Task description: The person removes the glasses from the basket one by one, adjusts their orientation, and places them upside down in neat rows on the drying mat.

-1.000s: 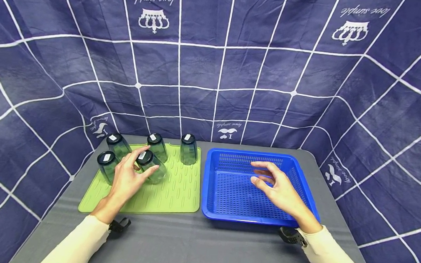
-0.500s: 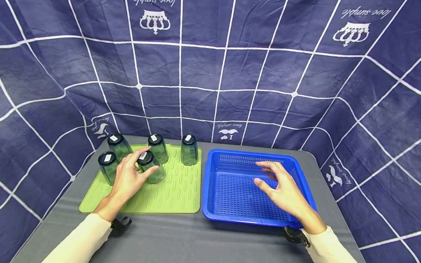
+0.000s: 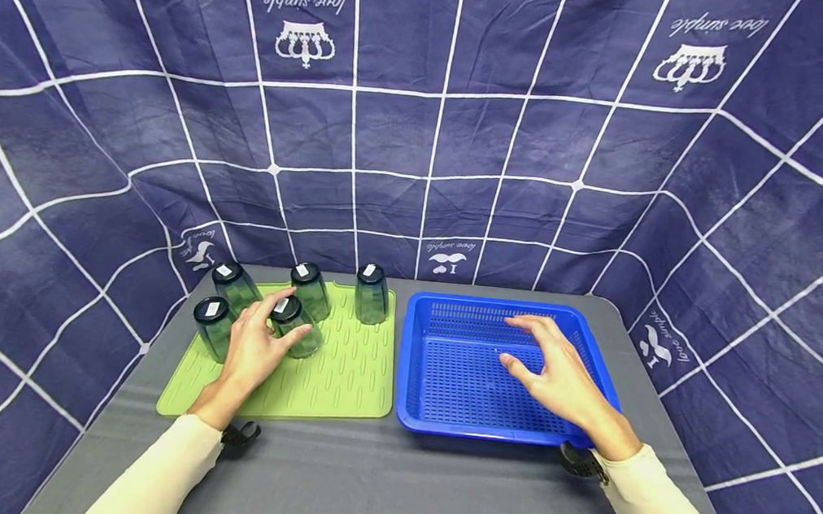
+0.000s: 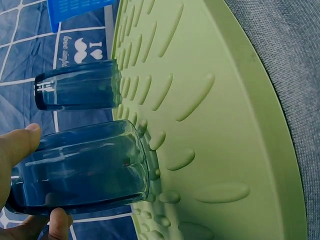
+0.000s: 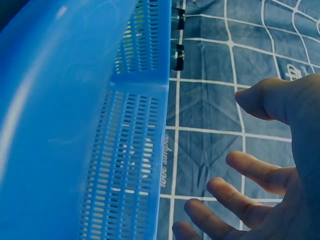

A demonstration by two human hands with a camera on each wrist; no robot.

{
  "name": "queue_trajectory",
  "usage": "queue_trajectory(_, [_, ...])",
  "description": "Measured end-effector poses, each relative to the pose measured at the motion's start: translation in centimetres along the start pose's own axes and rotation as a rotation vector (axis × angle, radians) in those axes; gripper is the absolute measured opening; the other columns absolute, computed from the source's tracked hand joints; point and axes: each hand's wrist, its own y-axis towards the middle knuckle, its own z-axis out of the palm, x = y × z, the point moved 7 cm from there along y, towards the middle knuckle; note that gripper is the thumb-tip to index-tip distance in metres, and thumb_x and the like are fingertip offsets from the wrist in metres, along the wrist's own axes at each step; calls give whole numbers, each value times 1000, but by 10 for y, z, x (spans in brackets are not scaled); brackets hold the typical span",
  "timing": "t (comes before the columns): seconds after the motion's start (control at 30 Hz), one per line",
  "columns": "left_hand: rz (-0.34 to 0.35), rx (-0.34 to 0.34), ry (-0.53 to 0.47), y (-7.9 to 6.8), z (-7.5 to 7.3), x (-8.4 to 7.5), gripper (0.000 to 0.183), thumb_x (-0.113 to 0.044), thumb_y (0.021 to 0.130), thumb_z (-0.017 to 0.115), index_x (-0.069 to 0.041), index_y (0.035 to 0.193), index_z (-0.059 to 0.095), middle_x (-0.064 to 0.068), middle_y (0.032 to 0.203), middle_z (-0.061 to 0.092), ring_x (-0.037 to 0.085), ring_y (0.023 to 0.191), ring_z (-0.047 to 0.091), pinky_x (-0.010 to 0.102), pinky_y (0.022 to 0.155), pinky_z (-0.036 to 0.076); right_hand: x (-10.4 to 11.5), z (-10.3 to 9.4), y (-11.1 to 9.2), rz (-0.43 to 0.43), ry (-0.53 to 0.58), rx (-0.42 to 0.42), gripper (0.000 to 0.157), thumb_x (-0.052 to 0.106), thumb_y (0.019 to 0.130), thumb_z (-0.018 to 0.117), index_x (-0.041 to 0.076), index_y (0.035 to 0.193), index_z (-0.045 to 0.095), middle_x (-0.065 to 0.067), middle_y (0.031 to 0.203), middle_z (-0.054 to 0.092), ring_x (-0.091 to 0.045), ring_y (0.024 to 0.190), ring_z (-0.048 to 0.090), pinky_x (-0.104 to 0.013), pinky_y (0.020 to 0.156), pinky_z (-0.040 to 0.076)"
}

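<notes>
My left hand (image 3: 254,345) holds a dark green-blue drinking glass (image 4: 85,170), thumb on one side and fingers on the other. The glass stands upside down, its rim down at the green ribbed mat (image 3: 342,381). Right behind it is another upturned glass (image 3: 311,293). Two more, a front-left glass (image 3: 213,328) and a back-left glass (image 3: 235,286), stand left of my hand. A further glass (image 3: 371,294) is at the mat's back right. My right hand (image 3: 555,376) hovers over the blue plastic basket (image 3: 408,420) with thumb and fingers apart, holding nothing.
The mat and the basket lie side by side on a grey cloth-covered table (image 3: 376,491), a narrow gap between them. Navy gridded fabric (image 3: 393,133) encloses the back and both sides. A dark band (image 3: 242,434) is on my left wrist.
The glass in my left hand has gone from a slight tilt to more upright, its lower end shifting a little left. My right hand has drifted slightly right over the basket.
</notes>
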Motion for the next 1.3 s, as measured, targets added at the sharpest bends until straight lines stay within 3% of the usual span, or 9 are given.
queue_trajectory(0.33, [-1, 7, 3, 0, 7, 4, 77, -20, 88, 105, -16, 157, 71, 27, 129, 81, 42, 90, 65, 58, 86, 53, -6, 0, -4, 8, -48, 2, 63, 25, 102, 90, 6, 158, 67, -19, 159, 67, -44, 152, 62, -70, 125, 50])
queue_trajectory(0.5, [11, 20, -5, 2, 9, 3, 77, -20, 89, 104, -14, 158, 70, 26, 138, 81, 43, 90, 65, 62, 92, 53, -10, -1, -6, 13, -72, -5, 64, 26, 102, 90, 7, 159, 66, -20, 161, 65, -44, 153, 60, -70, 126, 48])
queue_trajectory(0.63, [-7, 60, 0, 3, 12, 4, 77, -22, 92, 101, -14, 161, 67, 29, 147, 77, 53, 110, 71, 70, 105, 54, -12, -2, -6, 3, -89, -9, 67, 28, 101, 90, 8, 160, 66, -21, 162, 64, -44, 154, 59, -69, 126, 48])
queue_trajectory(0.77, [-21, 103, 10, 3, 14, 6, 79, -25, 96, 98, -14, 166, 62, 32, 153, 72, 62, 134, 67, 76, 114, 51, -15, -1, -7, -10, -102, -13, 68, 30, 101, 90, 8, 160, 65, -22, 163, 64, -45, 154, 59, -70, 126, 48])
queue_trajectory(1.1, [-22, 173, 54, -4, 12, 4, 86, -27, 99, 96, -17, 173, 53, 34, 154, 67, 64, 137, 64, 79, 113, 53, -17, 1, -12, -12, -112, -8, 70, 31, 101, 90, 7, 162, 65, -22, 164, 62, -47, 154, 58, -71, 126, 48])
queue_trajectory(1.3, [11, 176, 104, -2, 3, -10, 87, -31, 99, 95, -18, 174, 52, 32, 158, 61, 61, 139, 61, 80, 110, 52, -19, -1, -12, 14, -142, 2, 76, 38, 101, 90, 9, 166, 61, -23, 171, 57, -50, 157, 56, -74, 126, 47])
